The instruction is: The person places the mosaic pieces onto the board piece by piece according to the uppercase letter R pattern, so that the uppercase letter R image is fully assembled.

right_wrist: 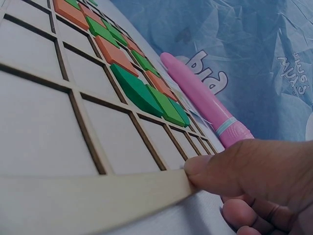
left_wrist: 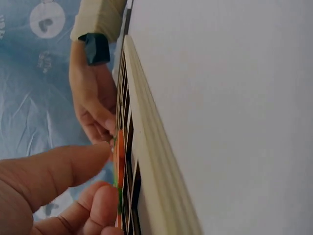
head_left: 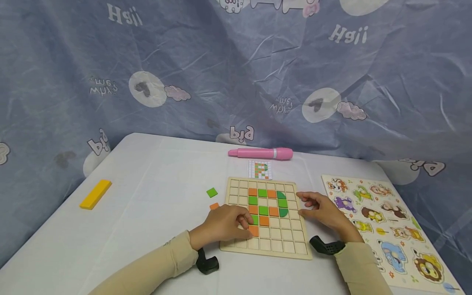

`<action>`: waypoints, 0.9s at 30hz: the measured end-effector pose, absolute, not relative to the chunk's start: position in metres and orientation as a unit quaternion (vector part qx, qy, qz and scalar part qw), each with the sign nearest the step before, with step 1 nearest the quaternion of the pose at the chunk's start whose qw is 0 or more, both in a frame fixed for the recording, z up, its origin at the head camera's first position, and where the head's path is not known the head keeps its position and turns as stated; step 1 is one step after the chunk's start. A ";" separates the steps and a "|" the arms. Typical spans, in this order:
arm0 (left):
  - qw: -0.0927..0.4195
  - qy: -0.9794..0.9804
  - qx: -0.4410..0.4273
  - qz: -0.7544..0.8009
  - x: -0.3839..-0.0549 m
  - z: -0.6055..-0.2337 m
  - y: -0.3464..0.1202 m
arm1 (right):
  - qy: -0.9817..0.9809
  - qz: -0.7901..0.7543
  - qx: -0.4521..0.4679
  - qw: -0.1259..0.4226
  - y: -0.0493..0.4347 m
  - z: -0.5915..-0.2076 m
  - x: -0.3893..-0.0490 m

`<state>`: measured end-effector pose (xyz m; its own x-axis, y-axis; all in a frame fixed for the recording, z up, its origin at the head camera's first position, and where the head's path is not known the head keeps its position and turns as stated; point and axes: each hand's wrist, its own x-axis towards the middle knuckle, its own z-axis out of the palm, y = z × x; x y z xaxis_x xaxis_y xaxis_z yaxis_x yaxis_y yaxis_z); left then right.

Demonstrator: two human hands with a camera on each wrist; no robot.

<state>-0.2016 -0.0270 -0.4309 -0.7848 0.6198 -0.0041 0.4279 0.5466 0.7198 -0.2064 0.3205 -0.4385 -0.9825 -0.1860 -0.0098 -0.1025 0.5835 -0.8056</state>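
Observation:
A wooden grid board (head_left: 289,248) lies flat on the table, with orange, light green and dark green tiles set in its squares. My left hand (head_left: 225,223) is over the board's left side, thumb and bent fingers around the lowest orange tile (head_left: 253,231), which sits in a square. In the left wrist view a gap shows between thumb (left_wrist: 73,166) and fingers, with nothing pinched there. At the board's right edge, my right hand (head_left: 324,211) rests its thumb (right_wrist: 210,171) on the rim; its other fingers are loosely bent beside the board.
Left of the board lie a loose green tile (head_left: 212,192) and a partly covered orange tile (head_left: 214,206). Behind it are a pattern card (head_left: 260,169) and a pink pen (head_left: 258,153). A yellow block (head_left: 96,194) lies far left, an animal puzzle board (head_left: 383,221) right.

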 end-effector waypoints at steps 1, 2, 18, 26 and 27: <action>0.130 0.868 0.301 0.374 -0.203 -0.430 -0.028 | 0.889 -0.448 -0.080 0.047 0.320 -0.439 -0.207; 0.129 0.867 0.300 0.377 -0.204 -0.429 -0.029 | 0.890 -0.448 -0.079 0.048 0.320 -0.439 -0.207; 0.175 0.769 0.314 0.528 -0.266 -0.422 -0.081 | 0.890 -0.448 -0.076 0.048 0.320 -0.438 -0.207; 0.155 0.768 0.258 0.565 -0.290 -0.432 -0.113 | 0.888 -0.451 -0.080 0.047 0.320 -0.437 -0.206; 0.152 0.770 0.252 0.567 -0.291 -0.434 -0.116 | 0.888 -0.451 -0.081 0.047 0.320 -0.437 -0.206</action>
